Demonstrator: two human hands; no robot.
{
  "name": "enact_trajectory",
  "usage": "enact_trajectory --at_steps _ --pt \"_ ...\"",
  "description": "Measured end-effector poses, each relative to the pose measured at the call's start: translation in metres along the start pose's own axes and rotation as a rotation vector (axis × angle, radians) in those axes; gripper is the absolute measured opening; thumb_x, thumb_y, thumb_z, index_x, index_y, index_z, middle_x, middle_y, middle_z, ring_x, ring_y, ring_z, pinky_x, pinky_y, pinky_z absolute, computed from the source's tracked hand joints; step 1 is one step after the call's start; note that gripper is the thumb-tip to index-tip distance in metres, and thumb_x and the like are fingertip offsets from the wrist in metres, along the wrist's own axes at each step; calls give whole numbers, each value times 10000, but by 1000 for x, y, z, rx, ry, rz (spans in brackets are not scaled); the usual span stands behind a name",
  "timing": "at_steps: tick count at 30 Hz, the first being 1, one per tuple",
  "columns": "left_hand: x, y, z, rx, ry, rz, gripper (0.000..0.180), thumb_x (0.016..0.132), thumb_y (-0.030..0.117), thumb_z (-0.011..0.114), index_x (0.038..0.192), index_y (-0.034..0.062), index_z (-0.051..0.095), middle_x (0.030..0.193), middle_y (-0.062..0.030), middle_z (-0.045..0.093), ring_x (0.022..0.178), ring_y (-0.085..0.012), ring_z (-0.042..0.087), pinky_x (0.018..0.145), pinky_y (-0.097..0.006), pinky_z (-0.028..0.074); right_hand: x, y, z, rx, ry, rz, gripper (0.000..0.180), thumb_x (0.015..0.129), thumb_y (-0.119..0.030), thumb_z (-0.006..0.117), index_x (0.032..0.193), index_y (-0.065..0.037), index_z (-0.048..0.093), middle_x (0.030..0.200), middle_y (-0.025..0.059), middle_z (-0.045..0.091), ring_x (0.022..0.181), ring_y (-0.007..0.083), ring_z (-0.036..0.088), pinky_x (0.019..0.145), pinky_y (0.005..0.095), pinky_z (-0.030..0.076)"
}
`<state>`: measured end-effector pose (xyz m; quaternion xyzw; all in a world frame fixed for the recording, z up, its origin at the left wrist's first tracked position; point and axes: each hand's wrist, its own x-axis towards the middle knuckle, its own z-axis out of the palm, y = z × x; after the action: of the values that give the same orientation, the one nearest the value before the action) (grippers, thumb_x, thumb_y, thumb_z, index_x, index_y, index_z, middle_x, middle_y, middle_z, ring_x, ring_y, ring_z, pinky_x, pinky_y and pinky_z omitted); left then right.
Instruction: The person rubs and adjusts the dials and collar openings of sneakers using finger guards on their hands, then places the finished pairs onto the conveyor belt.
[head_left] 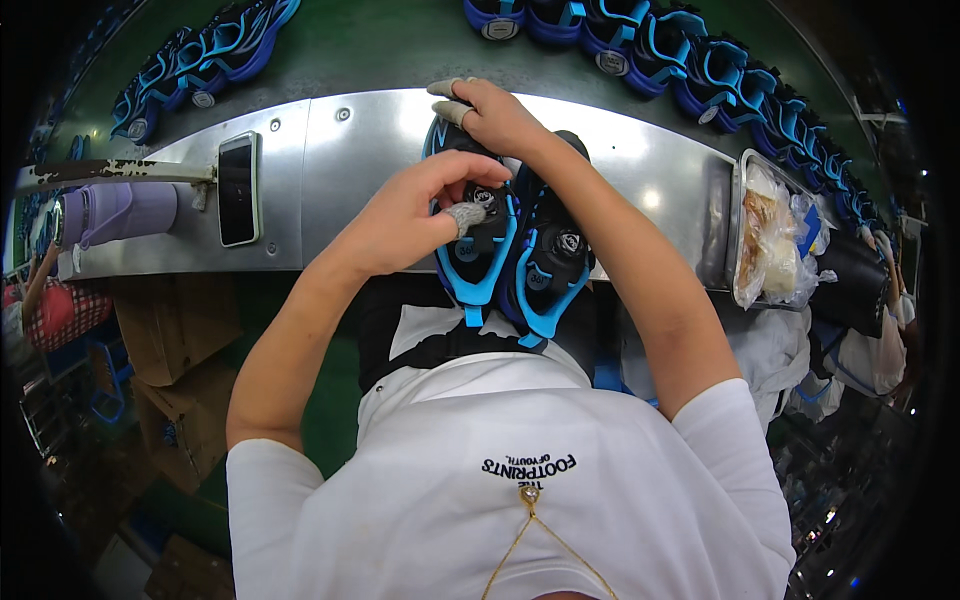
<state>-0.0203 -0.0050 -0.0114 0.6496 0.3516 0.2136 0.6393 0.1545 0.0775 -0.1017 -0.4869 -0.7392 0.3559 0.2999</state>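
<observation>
Head view: the pair of black-and-blue shoes (515, 255) sits at the near edge of the metal surface (370, 150), centre, just in front of you. Your left hand (420, 215) pinches the round dial (488, 196) on the left shoe, thumb in a grey finger cot. Your right hand (495, 115) grips the far toe end, steadying it. Judged step: working the dial closure. Next likely calls for a firm hold while your fingers turn. A phone (238, 188) lies left; more shoes (690, 65) ride the belt beyond.
</observation>
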Motion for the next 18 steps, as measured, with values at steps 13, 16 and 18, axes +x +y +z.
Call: enact_trajectory --at_steps 13,16,18 --pt "3 4 -6 67 -124 -9 403 782 101 699 1176 67 621 1043 -3 573 896 -124 482 823 -258 399 -1 2 1 29 11 34 339 896 -291 610 1180 -110 646 1068 185 619 1039 337 574 918 390 452" --pt "-8 4 18 293 256 114 449 733 167 769 1140 64 609 988 -21 563 885 -153 491 819 -269 403 -2 1 2 46 15 25 339 892 -291 618 1178 -111 647 1064 180 620 1039 333 575 916 384 453" --pt "-10 0 34 307 362 84 432 734 158 767 1124 60 612 983 -26 561 874 -156 495 816 -270 405 -2 -3 -2 7 -51 78 345 929 -286 581 1227 -119 627 1184 143 622 1148 293 547 1002 367 412"
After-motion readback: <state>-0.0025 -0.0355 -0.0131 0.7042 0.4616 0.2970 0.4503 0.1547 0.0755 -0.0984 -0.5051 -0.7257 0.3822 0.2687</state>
